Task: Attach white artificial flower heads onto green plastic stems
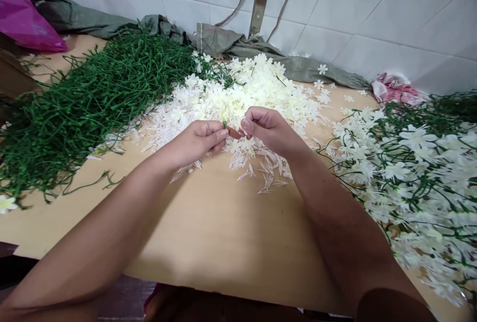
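My left hand [206, 137] is closed in a pinch, and the green tip of an artificial flower stem [224, 124] shows between thumb and forefinger. Close beside it, my right hand [266, 128] is also pinched, its fingertips nearly meeting the left fingers. What the right fingers hold is too small to make out. Just beyond both hands lies a heap of white artificial flower heads [246, 83] with pale yellow centres. Thin white plastic pins [164, 123] lie scattered at its left and front edges.
Green plastic stems [112, 83] form a large pile on the left. White flowers on green stems [413, 178] are heaped on the right. A tan board [208, 227] covers the work surface. Along the tiled wall are grey-green cloth [309, 69], a pink bag [30, 19] and a pink-white cloth [397, 88].
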